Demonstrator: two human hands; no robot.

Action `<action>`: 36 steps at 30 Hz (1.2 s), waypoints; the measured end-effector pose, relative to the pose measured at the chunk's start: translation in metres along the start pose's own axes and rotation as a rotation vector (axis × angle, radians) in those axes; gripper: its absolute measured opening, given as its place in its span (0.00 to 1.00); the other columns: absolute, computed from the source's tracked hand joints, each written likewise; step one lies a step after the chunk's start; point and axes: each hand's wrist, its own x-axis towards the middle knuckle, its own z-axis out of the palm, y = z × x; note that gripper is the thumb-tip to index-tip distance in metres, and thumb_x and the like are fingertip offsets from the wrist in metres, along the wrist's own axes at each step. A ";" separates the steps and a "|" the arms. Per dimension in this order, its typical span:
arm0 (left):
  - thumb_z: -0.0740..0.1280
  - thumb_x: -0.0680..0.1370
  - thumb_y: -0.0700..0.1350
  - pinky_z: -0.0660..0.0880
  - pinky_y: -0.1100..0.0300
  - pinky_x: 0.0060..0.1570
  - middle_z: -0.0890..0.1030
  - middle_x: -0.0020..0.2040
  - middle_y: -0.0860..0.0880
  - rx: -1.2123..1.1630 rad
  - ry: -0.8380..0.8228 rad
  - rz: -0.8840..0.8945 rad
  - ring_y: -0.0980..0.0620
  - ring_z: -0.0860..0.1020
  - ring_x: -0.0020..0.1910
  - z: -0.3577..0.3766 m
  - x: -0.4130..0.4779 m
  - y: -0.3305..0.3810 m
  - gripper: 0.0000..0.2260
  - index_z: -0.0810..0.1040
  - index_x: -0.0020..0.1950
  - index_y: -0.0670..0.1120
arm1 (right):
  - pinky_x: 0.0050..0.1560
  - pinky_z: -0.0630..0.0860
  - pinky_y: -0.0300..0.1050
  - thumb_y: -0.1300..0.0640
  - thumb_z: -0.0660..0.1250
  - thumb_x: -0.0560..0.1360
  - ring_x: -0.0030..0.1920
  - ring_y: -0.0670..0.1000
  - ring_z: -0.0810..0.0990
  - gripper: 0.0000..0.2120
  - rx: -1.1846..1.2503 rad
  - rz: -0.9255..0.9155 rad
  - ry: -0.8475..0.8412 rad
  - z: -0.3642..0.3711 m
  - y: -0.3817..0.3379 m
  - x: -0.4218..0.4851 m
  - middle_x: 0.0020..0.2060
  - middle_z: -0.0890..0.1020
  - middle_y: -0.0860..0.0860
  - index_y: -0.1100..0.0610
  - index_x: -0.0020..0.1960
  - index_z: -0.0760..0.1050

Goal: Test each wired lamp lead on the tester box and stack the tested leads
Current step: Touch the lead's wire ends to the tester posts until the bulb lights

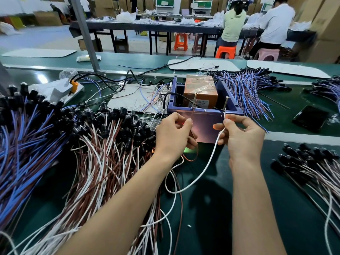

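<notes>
1. The left hand pinches a brown wire between thumb and forefinger, with the other fingers curled in. The wire's thin end runs up towards the left screw; whether it touches is hard to tell.
2. The right hand pinches a white wire the same way. Its tip is held against the right screw.
3. Both screws stand upright on the near rim of the tester box, a purple open-topped case just beyond the hands with an orange block inside.
4. From the fingers the two wires drop and loop over the green belt between the forearms. Their lamp end is hidden under the left hand, where a green glow shows.
5. To the left lies a big heap of leads with black sockets and brown and white wires, touching the left forearm. Further left is a mass of blue wires.
6. On the near right, a stack of leads lies with its sockets together and its wires trailing nearer and to the right.
7. Far right of the box lies a bundle of blue-wired leads, and beside it a dark phone.
</notes>
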 end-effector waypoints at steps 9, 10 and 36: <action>0.63 0.80 0.38 0.72 0.63 0.21 0.79 0.24 0.48 -0.022 0.002 -0.023 0.52 0.75 0.18 0.001 -0.001 0.000 0.08 0.71 0.40 0.41 | 0.20 0.67 0.36 0.68 0.62 0.77 0.19 0.46 0.70 0.07 0.002 -0.003 -0.005 0.000 -0.002 -0.001 0.30 0.81 0.57 0.58 0.43 0.73; 0.63 0.80 0.38 0.72 0.62 0.21 0.79 0.24 0.48 -0.028 0.003 -0.030 0.52 0.75 0.19 0.001 -0.001 0.000 0.08 0.71 0.40 0.41 | 0.20 0.67 0.36 0.68 0.62 0.77 0.19 0.46 0.70 0.07 0.005 -0.003 -0.007 0.000 -0.002 -0.001 0.30 0.81 0.57 0.59 0.43 0.73; 0.64 0.80 0.39 0.69 0.66 0.20 0.80 0.28 0.48 -0.106 -0.072 -0.017 0.55 0.73 0.19 0.001 -0.004 0.009 0.08 0.74 0.41 0.41 | 0.19 0.61 0.32 0.64 0.65 0.77 0.18 0.43 0.65 0.03 0.021 0.060 -0.158 -0.001 -0.015 -0.005 0.32 0.84 0.52 0.58 0.46 0.76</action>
